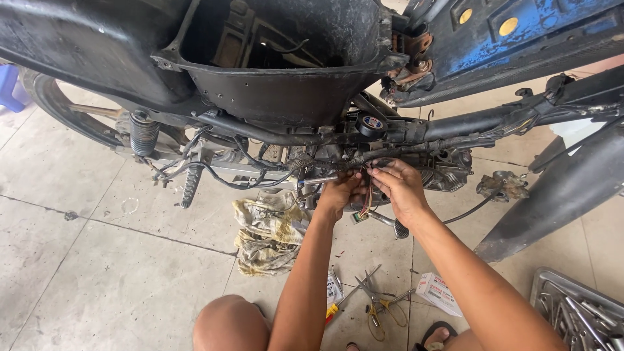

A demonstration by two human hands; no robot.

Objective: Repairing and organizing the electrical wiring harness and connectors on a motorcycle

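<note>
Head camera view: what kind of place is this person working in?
Probably a small motorbike repair shop. A stripped motorbike stands on a tiled floor, with both hands, left hand and right hand, at its wiring. Pliers lie on the floor and a metal tray of tools sits nearby.

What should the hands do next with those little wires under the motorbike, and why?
Probably keep pinching the thin wires and draw them a little clear of the frame. Both the left hand and the right hand have fingertips on them, right against the engine. The scissors lie on the floor, out of reach.
</note>
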